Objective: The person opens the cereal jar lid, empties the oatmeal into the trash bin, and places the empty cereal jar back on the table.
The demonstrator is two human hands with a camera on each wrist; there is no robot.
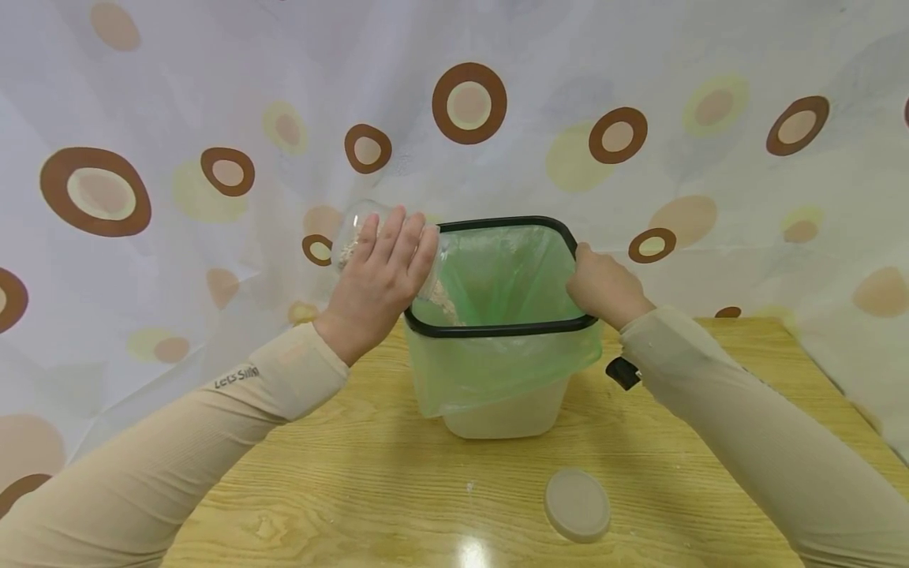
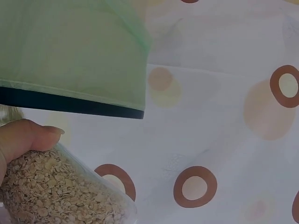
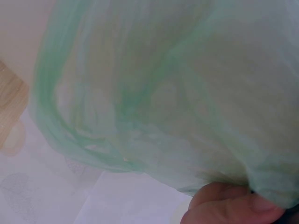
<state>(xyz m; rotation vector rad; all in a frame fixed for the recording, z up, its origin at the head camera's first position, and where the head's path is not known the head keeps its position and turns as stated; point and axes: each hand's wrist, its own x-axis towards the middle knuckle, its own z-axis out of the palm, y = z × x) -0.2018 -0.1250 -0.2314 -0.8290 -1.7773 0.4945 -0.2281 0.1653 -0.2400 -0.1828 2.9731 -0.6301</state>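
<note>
A clear jar [image 1: 353, 227] of rolled oats [image 2: 60, 191] lies tipped over in my left hand [image 1: 379, 276], its mouth over the left side of a trash bin [image 1: 507, 418]. Oats [image 1: 444, 300] are spilling from the mouth into the bin. A green trash bag [image 1: 490, 363] lines the bin and folds down over its outside, under a black rim [image 1: 504, 330]. With curled fingers, my right hand [image 1: 607, 284] grips the rim at the right side. In the right wrist view, its fingers [image 3: 233, 210] press against the bag.
On the wooden table [image 1: 383, 473], a round beige lid [image 1: 577, 505] lies in front of the bin. Beside my right sleeve is a small black object [image 1: 622, 373], partly hidden. A white sheet with brown circles [image 1: 284, 63] hangs behind the table.
</note>
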